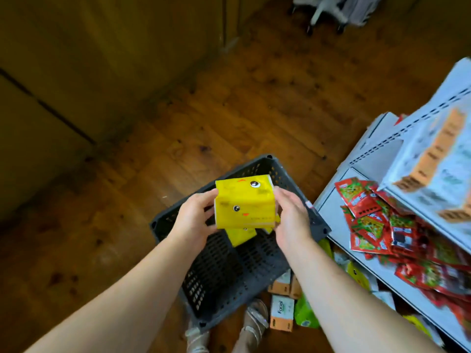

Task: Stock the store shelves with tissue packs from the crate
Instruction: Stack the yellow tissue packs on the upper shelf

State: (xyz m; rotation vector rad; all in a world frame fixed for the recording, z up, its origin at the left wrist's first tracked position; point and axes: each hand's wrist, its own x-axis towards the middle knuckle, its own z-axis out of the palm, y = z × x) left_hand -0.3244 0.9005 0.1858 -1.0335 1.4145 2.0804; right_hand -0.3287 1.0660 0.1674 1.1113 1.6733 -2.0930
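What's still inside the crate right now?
One yellow pack seems to lie inside the crate, on its mesh floor. The held packs, left hand and right hand cover the far part; anything there is hidden.

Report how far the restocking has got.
Done: white-and-orange packs, blurred, already sit on the shelf. In hand: the left hand and right hand hold a yellow stack above the crate. Left: at least one yellow pack lies in the crate, and loose packs lie low beside it.
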